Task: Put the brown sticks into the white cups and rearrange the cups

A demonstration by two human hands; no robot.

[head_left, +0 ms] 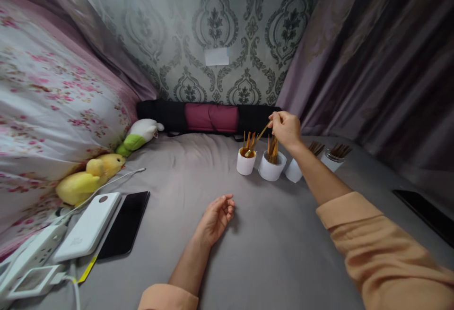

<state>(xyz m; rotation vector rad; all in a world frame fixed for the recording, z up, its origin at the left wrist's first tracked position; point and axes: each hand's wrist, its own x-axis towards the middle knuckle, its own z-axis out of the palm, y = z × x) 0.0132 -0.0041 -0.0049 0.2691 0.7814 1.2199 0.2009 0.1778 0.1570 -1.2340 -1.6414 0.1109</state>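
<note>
My right hand (284,128) is raised above the white cups and pinches a thin golden utensil (257,140) by its upper end. The utensil's lower end dips into the leftmost white cup (246,162), which holds several more like it. Beside that cup, a second white cup (271,168) with golden utensils sits right under my hand. A third white cup (293,171) is partly hidden behind my forearm. A clear jar (332,158) of dark sticks stands furthest right. My left hand (216,218) rests on the grey sheet (184,177), fingers loosely curled, holding nothing.
A white power bank (88,227), a black phone (126,225) and a white power strip (31,253) lie at the left. A yellow duck plush (87,177) and a green-white plush (140,135) lean on the floral bedding. A black-and-maroon bolster (209,117) lines the wall. A dark tablet (425,213) lies at the right.
</note>
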